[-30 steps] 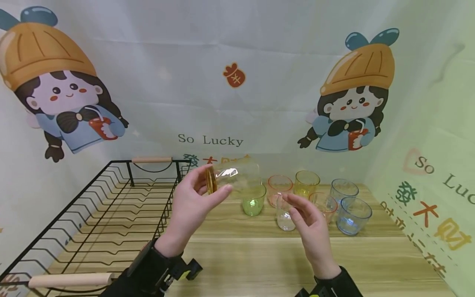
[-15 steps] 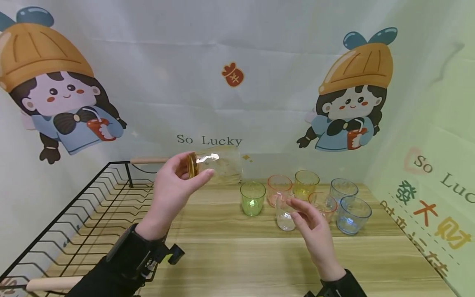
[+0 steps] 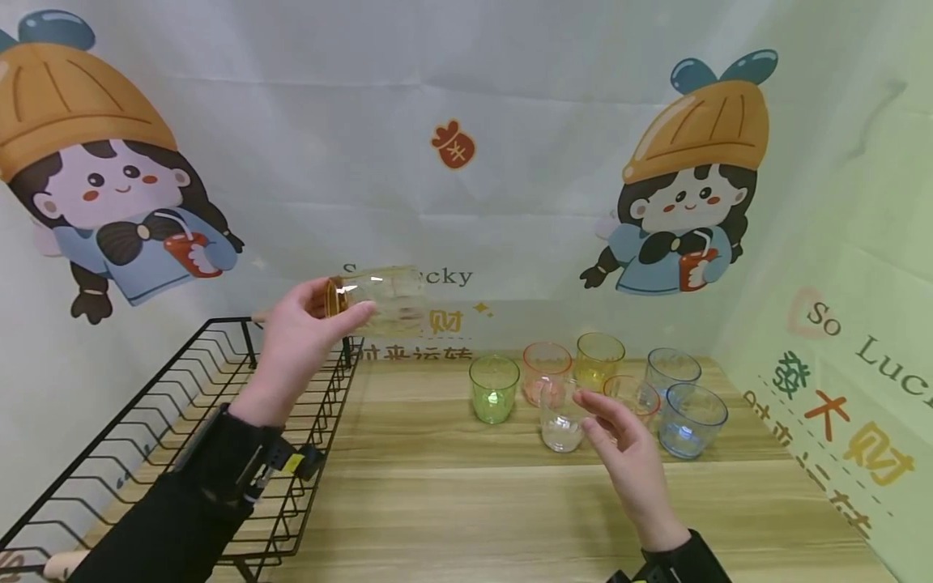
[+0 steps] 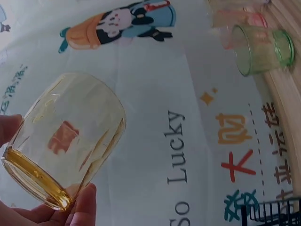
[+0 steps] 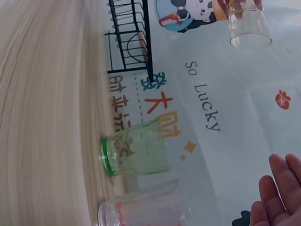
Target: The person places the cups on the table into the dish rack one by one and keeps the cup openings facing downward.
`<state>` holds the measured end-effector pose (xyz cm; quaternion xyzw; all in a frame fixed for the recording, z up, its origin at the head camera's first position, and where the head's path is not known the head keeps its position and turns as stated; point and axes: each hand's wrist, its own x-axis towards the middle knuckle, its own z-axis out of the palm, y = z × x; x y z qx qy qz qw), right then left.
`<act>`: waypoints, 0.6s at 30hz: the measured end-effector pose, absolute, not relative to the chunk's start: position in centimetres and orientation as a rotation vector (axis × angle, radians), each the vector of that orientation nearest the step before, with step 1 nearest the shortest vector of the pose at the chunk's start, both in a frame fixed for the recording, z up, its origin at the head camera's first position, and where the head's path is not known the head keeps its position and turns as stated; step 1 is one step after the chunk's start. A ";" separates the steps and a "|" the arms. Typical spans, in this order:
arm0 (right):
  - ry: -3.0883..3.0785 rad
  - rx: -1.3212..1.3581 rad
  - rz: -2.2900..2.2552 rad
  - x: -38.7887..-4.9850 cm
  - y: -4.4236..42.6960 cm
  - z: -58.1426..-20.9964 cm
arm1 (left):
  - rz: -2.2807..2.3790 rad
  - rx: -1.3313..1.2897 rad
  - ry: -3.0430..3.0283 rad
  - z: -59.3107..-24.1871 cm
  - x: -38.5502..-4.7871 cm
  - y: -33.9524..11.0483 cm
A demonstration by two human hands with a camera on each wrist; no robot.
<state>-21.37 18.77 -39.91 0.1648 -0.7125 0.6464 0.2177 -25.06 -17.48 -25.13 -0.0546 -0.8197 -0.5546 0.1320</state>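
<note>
My left hand [image 3: 295,344] grips a yellow-tinted glass [image 3: 389,301] by its thick amber base and holds it up on its side, mouth pointing right, above the far right part of the rack. In the left wrist view the fingers and thumb pinch that glass [image 4: 77,127] near the base. My right hand [image 3: 628,461] hovers over the table with relaxed fingers and nothing in them. Just left of its fingertips stands a clear glass [image 3: 560,425]; a red-rimmed glass [image 3: 641,397] is partly hidden behind the hand. In the right wrist view, several fingers [image 5: 277,188] show extended.
A black wire dish rack [image 3: 313,486] with wooden handles fills the left side of the wooden table [image 3: 452,518]. Upright at the back stand a green glass [image 3: 494,397], another red-rimmed glass [image 3: 547,368], a yellow glass [image 3: 600,360] and two blue glasses [image 3: 692,425]. A printed cloth hangs behind.
My left hand has carried the yellow glass leftward and up, from above the green glass to over the rack's far side. My right hand has shifted slightly right and down, still holding nothing.
</note>
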 end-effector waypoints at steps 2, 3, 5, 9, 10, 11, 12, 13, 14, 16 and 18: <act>-1.987 0.434 1.791 -21.4 18.9 -39.9 | -1.599 -0.131 -2.400 -25.1 -25.5 -18.0; -1.994 0.423 1.792 -21.4 19.0 -40.0 | -1.595 -0.118 -2.412 -25.1 -25.7 -18.2; -2.010 0.401 1.783 -21.4 19.1 -40.0 | -1.568 -0.091 -2.436 -25.2 -26.2 -18.6; -2.042 0.365 1.754 -21.5 19.3 -40.2 | -1.528 -0.070 -2.463 -25.2 -27.5 -19.6; -2.049 0.360 1.746 -21.5 19.4 -40.3 | -1.522 -0.069 -2.464 -25.2 -27.8 -19.9; -2.053 0.357 1.741 -21.6 19.5 -40.4 | -1.518 -0.070 -2.466 -25.2 -28.1 -20.2; -2.057 0.352 1.734 -21.6 19.5 -40.5 | -1.518 -0.072 -2.466 -25.1 -28.4 -20.5; -2.059 0.352 1.727 -21.6 19.6 -40.5 | -1.515 -0.068 -2.467 -25.1 -28.6 -20.8; -2.062 0.352 1.720 -21.7 19.6 -40.6 | -1.510 -0.063 -2.467 -25.0 -28.9 -21.1; -2.066 0.350 1.713 -21.7 19.7 -40.7 | -1.508 -0.047 -2.463 -24.9 -29.4 -21.7; -2.067 0.349 1.705 -21.8 19.8 -40.8 | -1.496 -0.027 -2.463 -24.8 -29.9 -22.4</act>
